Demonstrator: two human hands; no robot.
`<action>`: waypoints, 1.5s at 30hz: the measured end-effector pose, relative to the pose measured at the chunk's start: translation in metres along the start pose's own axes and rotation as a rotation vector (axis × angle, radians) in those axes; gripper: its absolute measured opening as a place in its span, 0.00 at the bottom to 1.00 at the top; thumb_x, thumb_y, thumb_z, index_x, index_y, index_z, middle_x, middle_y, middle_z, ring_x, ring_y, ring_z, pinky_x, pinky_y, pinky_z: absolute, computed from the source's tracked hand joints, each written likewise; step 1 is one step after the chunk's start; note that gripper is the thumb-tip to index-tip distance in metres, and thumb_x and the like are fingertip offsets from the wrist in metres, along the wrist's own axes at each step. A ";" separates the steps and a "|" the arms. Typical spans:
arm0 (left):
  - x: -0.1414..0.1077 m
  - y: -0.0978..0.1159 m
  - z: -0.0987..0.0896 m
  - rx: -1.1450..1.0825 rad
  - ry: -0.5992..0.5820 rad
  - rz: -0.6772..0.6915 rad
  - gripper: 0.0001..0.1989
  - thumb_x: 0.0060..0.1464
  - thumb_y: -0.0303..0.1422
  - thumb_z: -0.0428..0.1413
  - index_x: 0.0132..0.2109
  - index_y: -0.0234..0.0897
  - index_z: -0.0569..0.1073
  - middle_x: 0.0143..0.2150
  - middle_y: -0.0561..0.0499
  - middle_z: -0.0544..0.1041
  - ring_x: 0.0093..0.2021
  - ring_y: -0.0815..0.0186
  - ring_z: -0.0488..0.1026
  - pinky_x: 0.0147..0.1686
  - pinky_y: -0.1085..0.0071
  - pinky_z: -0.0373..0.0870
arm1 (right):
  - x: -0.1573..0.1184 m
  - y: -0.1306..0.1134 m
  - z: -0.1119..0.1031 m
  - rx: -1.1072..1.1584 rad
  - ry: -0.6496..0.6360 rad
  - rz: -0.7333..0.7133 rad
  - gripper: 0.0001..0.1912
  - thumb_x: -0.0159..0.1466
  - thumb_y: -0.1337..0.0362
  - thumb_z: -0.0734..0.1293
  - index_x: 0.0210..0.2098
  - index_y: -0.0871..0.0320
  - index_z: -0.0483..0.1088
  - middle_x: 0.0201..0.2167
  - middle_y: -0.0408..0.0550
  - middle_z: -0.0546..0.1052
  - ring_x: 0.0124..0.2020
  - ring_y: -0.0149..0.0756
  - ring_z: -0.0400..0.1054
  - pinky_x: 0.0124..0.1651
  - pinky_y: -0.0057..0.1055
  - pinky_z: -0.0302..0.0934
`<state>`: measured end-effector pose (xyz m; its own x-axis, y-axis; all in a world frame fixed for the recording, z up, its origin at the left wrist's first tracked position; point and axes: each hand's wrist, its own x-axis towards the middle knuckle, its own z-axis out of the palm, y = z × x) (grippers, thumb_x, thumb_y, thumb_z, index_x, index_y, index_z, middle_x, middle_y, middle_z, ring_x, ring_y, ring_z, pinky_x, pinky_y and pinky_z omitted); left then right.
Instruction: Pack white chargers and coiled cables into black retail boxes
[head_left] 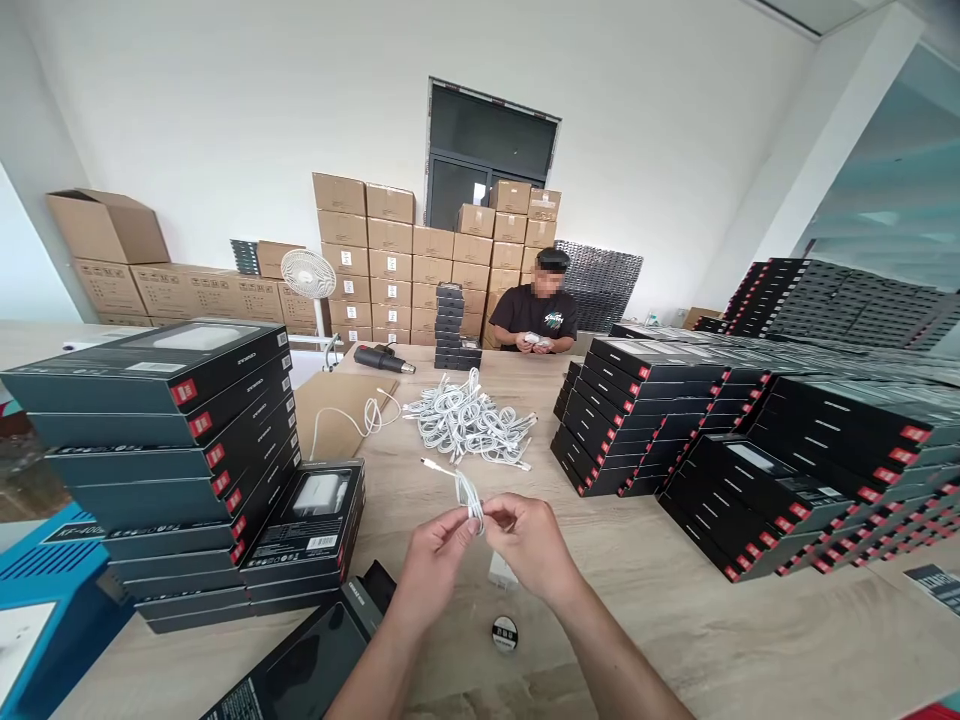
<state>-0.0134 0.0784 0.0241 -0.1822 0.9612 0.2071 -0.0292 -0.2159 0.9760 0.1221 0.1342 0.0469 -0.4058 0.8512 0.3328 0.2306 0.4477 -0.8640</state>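
Observation:
A bundled white cable [468, 496] is pinched between both hands above the wooden table. My left hand [439, 555] grips its lower left side with thumb and finger, and my right hand [527, 540] holds its right side, fingertips nearly meeting. One plug end points out to the upper left. Below my right hand lies a white charger [502, 572], partly covered by it. A round black-and-white sticker roll or disc [505, 634] sits nearer me. Beyond the hands spreads a pile of coiled white cables [472, 418]. An open black box [315, 660] lies by my left forearm.
Stacked black boxes stand left [172, 430] and right [637, 410]. A heat gun [384, 358], cardboard sheet [341, 410] and loose cable lie further back. A blue machine [67, 590] is at the left edge. Across the table a person [534, 310] holds white items.

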 end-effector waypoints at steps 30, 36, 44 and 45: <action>-0.008 0.007 -0.005 0.286 -0.245 0.161 0.18 0.64 0.43 0.49 0.41 0.38 0.79 0.38 0.48 0.78 0.40 0.60 0.71 0.43 0.70 0.65 | -0.001 -0.001 -0.017 0.056 -0.109 -0.029 0.17 0.65 0.56 0.64 0.24 0.57 0.74 0.26 0.46 0.73 0.30 0.36 0.68 0.34 0.29 0.60; -0.010 0.009 0.000 0.174 -0.265 0.108 0.20 0.65 0.44 0.47 0.43 0.36 0.79 0.38 0.49 0.77 0.41 0.60 0.69 0.44 0.69 0.65 | 0.000 0.005 -0.002 0.291 -0.018 0.071 0.21 0.62 0.48 0.65 0.23 0.57 0.67 0.19 0.40 0.66 0.23 0.31 0.60 0.28 0.27 0.56; -0.016 0.018 -0.002 0.407 -0.288 0.234 0.19 0.67 0.41 0.45 0.35 0.38 0.75 0.35 0.51 0.75 0.37 0.63 0.68 0.40 0.71 0.62 | 0.007 0.013 0.000 0.497 -0.117 0.303 0.19 0.54 0.48 0.72 0.26 0.59 0.70 0.16 0.36 0.62 0.17 0.24 0.49 0.20 0.24 0.42; -0.016 0.018 -0.004 0.436 -0.282 0.239 0.19 0.67 0.41 0.45 0.35 0.39 0.75 0.36 0.51 0.75 0.37 0.63 0.68 0.40 0.71 0.62 | 0.007 0.014 -0.001 0.531 -0.113 0.321 0.19 0.53 0.49 0.73 0.27 0.59 0.70 0.16 0.35 0.62 0.17 0.24 0.48 0.19 0.23 0.41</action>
<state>-0.0146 0.0583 0.0382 0.1372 0.9161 0.3768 0.3995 -0.3992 0.8252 0.1234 0.1471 0.0378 -0.4872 0.8732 0.0089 -0.1023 -0.0470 -0.9936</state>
